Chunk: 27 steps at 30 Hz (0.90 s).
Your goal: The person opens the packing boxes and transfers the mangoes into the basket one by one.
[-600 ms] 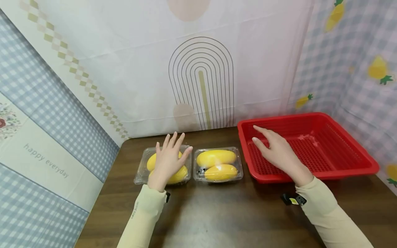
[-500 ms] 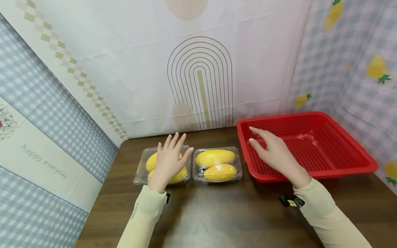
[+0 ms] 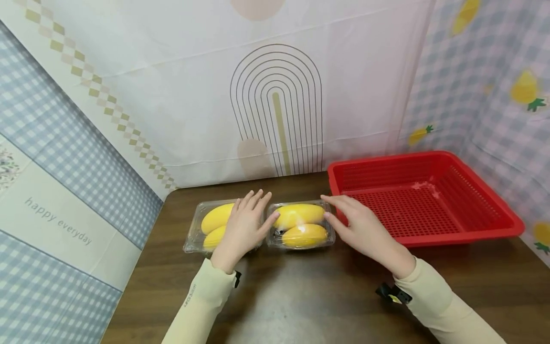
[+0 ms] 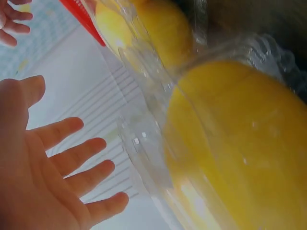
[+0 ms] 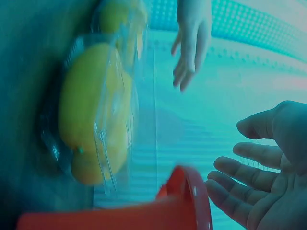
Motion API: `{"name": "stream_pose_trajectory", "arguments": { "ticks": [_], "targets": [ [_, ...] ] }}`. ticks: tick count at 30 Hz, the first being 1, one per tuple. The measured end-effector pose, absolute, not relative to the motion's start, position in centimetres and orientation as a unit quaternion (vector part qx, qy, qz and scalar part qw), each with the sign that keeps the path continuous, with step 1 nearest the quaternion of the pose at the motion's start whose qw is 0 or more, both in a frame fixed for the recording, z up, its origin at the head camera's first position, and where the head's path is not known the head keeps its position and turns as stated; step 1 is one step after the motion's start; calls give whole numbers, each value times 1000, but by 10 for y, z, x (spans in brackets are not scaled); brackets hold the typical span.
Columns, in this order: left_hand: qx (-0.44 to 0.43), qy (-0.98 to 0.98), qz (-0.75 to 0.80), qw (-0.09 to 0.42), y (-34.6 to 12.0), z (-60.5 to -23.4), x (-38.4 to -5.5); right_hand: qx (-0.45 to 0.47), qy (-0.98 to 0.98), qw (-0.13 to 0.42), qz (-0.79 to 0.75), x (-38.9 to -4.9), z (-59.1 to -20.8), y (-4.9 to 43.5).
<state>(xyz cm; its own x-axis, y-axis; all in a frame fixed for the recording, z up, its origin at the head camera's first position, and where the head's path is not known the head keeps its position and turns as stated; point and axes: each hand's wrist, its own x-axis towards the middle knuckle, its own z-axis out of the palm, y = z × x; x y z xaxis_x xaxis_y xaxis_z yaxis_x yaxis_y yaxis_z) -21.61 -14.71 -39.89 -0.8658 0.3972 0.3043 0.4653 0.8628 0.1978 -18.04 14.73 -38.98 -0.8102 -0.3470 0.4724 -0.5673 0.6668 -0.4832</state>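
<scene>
Two clear plastic boxes stand side by side on the table, each with two smooth yellow oval fruits inside. Over the right side of the left box [image 3: 195,229] hovers my left hand [image 3: 245,227], fingers spread, its thumb toward the right box [image 3: 301,242]. My right hand [image 3: 365,231] is at that right box's right edge, fingers extended and thumb apart. In the left wrist view, a gap shows between my left hand [image 4: 53,177] and the fruit [image 4: 244,139] under plastic. From the right wrist view, my right hand [image 5: 264,177] holds nothing and is apart from the boxed fruit [image 5: 88,100].
A red perforated plastic basket [image 3: 466,237] stands on the right of the brown wooden table [image 3: 275,296], close to my right forearm. Patterned cloth walls [image 3: 193,105] rise behind the table and at both sides.
My right hand has moved left and down, from over the red basket to the right box's edge. My left hand has shifted right, toward the gap between the boxes. Both boxes stay put.
</scene>
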Motion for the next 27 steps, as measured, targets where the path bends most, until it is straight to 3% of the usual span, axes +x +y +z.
{"name": "stream_pose_trajectory", "arguments": {
  "ticks": [11,19,27],
  "targets": [
    [-286,-938,-153,122,-136,-408,-211,268,-906,145,295,-155,-421,110],
    [-303,-935,-145,116,-130,-417,-207,238,-916,137,292,-156,-450,103],
    [-332,-930,-128,90,-128,-428,-203,198,-918,75,335,-159,-468,106]
  ]
}}
